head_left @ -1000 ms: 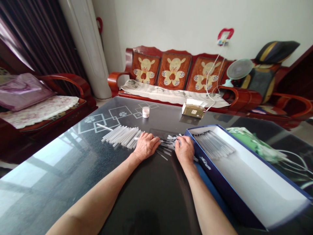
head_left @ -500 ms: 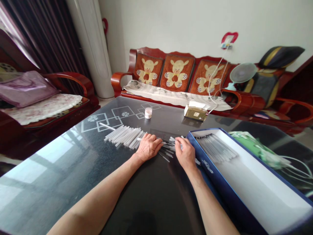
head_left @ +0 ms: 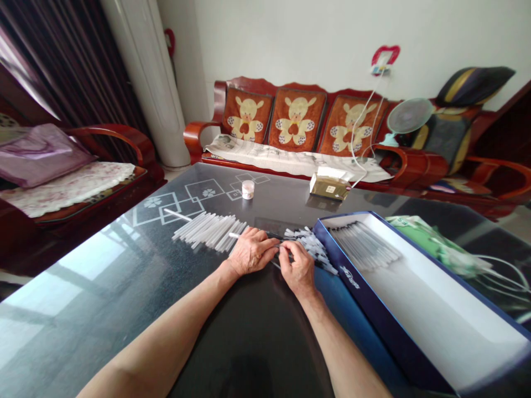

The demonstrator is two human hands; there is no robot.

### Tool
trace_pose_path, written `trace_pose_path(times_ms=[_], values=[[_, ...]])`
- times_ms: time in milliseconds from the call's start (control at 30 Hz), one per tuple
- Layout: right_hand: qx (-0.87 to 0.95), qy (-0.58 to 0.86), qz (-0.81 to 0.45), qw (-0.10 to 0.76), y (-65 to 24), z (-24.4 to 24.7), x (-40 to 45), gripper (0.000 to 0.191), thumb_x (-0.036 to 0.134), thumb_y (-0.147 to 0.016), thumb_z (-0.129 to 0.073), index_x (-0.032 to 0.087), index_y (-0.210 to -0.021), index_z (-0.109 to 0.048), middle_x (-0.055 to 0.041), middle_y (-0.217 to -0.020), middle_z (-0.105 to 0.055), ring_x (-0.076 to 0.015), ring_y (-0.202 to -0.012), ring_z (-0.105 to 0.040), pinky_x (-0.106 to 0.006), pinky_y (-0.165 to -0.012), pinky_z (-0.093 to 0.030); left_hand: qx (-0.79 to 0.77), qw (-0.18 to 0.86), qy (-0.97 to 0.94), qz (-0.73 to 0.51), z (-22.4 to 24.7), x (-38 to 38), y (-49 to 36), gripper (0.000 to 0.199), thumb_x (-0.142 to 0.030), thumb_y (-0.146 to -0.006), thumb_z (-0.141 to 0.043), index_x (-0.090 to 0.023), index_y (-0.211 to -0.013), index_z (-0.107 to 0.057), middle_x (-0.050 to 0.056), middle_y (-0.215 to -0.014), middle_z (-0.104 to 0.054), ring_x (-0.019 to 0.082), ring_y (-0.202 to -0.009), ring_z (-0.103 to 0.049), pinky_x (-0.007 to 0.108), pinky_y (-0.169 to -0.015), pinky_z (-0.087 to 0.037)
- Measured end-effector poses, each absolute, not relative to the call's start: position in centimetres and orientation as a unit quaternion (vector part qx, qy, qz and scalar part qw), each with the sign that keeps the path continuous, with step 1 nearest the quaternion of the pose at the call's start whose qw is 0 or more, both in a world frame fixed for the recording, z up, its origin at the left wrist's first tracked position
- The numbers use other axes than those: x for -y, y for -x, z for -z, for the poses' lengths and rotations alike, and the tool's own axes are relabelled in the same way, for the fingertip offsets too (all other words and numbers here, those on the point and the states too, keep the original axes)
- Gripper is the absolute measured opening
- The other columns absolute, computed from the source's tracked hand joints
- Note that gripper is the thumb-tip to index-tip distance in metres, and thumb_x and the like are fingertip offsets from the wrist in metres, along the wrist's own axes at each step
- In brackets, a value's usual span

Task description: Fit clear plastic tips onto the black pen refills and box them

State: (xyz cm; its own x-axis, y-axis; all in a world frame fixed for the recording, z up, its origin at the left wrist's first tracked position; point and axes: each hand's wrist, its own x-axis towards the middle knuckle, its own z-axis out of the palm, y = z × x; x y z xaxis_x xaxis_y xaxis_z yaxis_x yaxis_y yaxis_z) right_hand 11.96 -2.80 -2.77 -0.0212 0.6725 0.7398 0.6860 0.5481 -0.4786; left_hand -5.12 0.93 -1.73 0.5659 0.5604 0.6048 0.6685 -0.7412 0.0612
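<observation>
My left hand [head_left: 251, 251] lies on the dark glass table top [head_left: 103, 293], closed around a white plastic tube [head_left: 234, 235] whose end pokes out to the left. My right hand [head_left: 297, 268] pinches a thin dark piece [head_left: 277, 249] at the tube's far end, touching my left fingers. Left of my hands lies a row of loose clear tubes [head_left: 209, 231]. A heap of thin white-and-black sticks [head_left: 310, 247] lies just beyond my right hand. More of them sit inside a blue box with a white lining [head_left: 365, 249].
A small white jar [head_left: 248, 189] and a tissue packet [head_left: 329, 187] stand at the table's far side. Green packaging with white cords [head_left: 440, 249] lies right of the box. A red wooden sofa [head_left: 249, 105] stands behind the table.
My hands have drawn closer together, with my right hand moving left to meet my left fingers. The heap of thin sticks now shows beyond my right hand.
</observation>
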Motion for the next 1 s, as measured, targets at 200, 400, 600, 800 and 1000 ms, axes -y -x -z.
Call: trace_pose_path(times_ms=[200,400,600,800,1000], values=[[0.644,0.530,0.040,0.550,-13.5,3.1,2.3,0.012,0.023,-0.088,-0.047,0.019,-0.089,-0.058,-0.0074,-0.085,-0.065,-0.0192,-0.079,-0.061,-0.034,-0.074,-0.052,0.408,0.115,0.850,0.313,1.4,-1.0,5.4,0.036,-0.044,-0.094,-0.042,-0.022,-0.086,-0.070,0.004,-0.069,-0.056,0.016,-0.067,-0.048,0.034,-0.073,-0.035],[0.735,0.476,0.087,0.475,-12.4,2.6,2.5,0.023,0.023,-0.089,-0.051,0.018,-0.110,-0.060,-0.0103,-0.106,-0.066,-0.0236,-0.104,-0.058,-0.041,-0.094,-0.044,0.397,0.125,0.855,0.309,1.6,-0.9,5.2,0.034,-0.042,-0.093,-0.044,-0.022,-0.086,-0.070,0.004,-0.069,-0.056,0.017,-0.068,-0.048,0.035,-0.074,-0.034],[0.752,0.500,0.109,0.415,-13.1,3.0,2.0,0.019,0.021,-0.093,-0.047,0.019,-0.092,-0.066,-0.0056,-0.085,-0.068,-0.0191,-0.085,-0.059,-0.035,-0.084,-0.042,0.410,0.146,0.844,0.312,1.8,-1.6,6.2,0.033,-0.044,-0.094,-0.044,-0.023,-0.093,-0.070,0.004,-0.074,-0.058,0.018,-0.071,-0.048,0.034,-0.074,-0.034],[0.712,0.543,0.142,0.422,-14.4,3.5,1.6,0.017,0.023,-0.091,-0.050,0.019,-0.090,-0.066,-0.0060,-0.086,-0.067,-0.0204,-0.086,-0.058,-0.036,-0.085,-0.039,0.493,0.188,0.766,0.368,2.0,-2.5,7.3,0.030,-0.041,-0.094,-0.046,-0.022,-0.100,-0.068,0.005,-0.079,-0.061,0.019,-0.076,-0.050,0.036,-0.077,-0.034],[0.761,0.515,0.112,0.378,-12.4,3.3,2.0,0.017,0.022,-0.091,-0.050,0.021,-0.089,-0.067,-0.0053,-0.089,-0.066,-0.0203,-0.092,-0.056,-0.037,-0.088,-0.037,0.470,0.159,0.792,0.356,2.3,-2.3,6.7,0.031,-0.042,-0.094,-0.046,-0.023,-0.103,-0.068,0.006,-0.081,-0.061,0.019,-0.078,-0.050,0.035,-0.077,-0.036]])
